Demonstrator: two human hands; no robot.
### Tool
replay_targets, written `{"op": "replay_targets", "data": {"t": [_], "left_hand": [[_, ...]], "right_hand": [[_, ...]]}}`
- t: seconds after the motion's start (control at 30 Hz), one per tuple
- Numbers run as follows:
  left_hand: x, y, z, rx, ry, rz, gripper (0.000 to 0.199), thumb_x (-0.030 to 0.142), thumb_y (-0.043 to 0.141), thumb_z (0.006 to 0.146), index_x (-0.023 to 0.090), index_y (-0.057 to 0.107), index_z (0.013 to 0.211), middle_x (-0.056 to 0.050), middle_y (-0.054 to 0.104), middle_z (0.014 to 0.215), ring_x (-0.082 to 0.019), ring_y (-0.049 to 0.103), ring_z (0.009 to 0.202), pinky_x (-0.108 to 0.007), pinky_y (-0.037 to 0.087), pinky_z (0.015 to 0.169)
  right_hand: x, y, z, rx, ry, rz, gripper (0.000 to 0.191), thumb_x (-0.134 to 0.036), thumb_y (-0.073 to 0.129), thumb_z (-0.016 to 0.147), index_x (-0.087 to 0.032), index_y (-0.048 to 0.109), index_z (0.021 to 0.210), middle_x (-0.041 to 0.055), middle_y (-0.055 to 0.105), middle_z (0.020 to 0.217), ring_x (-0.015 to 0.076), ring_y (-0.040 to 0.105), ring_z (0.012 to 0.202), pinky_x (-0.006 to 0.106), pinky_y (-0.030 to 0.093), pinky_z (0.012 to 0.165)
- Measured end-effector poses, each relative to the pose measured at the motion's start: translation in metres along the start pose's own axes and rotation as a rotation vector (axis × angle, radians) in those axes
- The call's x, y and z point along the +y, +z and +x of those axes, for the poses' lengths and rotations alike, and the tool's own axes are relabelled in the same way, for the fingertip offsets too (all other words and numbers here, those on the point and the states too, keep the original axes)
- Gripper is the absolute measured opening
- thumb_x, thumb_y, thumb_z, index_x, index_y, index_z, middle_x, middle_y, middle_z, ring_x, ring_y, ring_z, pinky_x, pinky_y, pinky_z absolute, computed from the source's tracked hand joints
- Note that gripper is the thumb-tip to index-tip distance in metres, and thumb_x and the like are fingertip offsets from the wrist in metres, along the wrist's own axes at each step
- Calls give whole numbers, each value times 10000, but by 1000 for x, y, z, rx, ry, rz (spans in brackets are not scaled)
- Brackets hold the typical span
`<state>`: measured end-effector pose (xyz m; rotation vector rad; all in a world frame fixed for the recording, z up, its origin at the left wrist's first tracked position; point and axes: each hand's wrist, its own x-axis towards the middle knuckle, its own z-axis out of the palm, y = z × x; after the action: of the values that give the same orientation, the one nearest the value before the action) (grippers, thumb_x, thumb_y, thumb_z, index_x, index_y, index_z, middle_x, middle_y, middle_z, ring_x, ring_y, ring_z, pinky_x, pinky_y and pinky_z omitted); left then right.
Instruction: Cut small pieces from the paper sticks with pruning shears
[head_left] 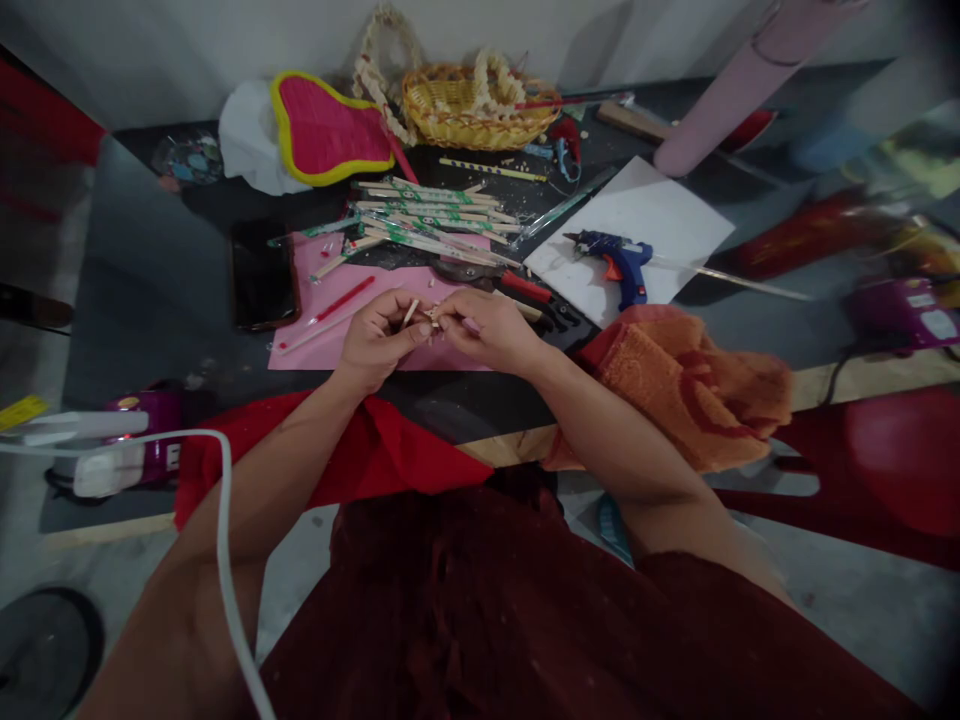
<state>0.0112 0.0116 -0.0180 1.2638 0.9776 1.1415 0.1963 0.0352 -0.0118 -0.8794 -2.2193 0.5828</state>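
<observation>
Both my hands meet over a pink sheet point(315, 348) on the dark table. My left hand point(380, 338) is closed, pinching a short pale wooden stick point(410, 312) that points up between the fingers. My right hand point(491, 328) is closed too, its fingertips touching a small pale piece point(433, 318) beside the left thumb; its exact shape is too small to tell. Just beyond the hands lie red-handled pliers point(525, 287). A red stick point(345, 298) rests on the sheet left of my left hand. Wrapped chopsticks point(435, 215) are piled behind the sheet.
A blue glue gun point(626, 262) lies on white paper point(675, 215). A phone point(263, 275), an orange towel point(675, 385) and red cloth point(390, 450) surround the work area. Behind stand a yellow basket point(450, 125) and pink fan point(334, 130). A white cable point(223, 520) crosses my left arm.
</observation>
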Motion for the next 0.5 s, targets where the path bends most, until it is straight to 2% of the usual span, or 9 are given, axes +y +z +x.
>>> {"op": "replay_targets", "data": {"t": [0.13, 0.23, 0.4, 0.5], "left_hand": [[0, -2, 3, 92, 59, 193, 209, 271, 728, 687, 178, 649, 857, 3, 647, 752, -107, 570, 641, -225, 457, 598], [-4, -5, 4, 112, 76, 292, 203, 265, 702, 706, 180, 648, 882, 14, 619, 719, -102, 540, 617, -219, 427, 575], [-8, -10, 4, 155, 133, 337, 224, 316, 667, 765, 191, 642, 949, 11, 594, 730, -97, 516, 622, -214, 412, 575], [-6, -14, 7, 235, 180, 257, 270, 408, 588, 842, 210, 644, 1017, -3, 585, 768, -69, 443, 536, -211, 371, 501]], "right_hand": [[8, -11, 1, 114, 161, -83, 162, -249, 444, 887, -199, 597, 875, 26, 645, 837, 146, 580, 771, 277, 444, 727], [14, -19, 2, 192, 222, -86, 161, -282, 457, 893, -199, 593, 867, 12, 629, 812, 134, 565, 737, 269, 438, 697], [18, -20, 1, 213, 222, -99, 132, -260, 476, 875, -208, 588, 922, 24, 633, 889, 151, 574, 800, 287, 453, 727], [17, -16, 1, 174, 189, -129, 154, -220, 454, 878, -204, 599, 926, 38, 643, 908, 168, 583, 845, 311, 460, 773]]}}
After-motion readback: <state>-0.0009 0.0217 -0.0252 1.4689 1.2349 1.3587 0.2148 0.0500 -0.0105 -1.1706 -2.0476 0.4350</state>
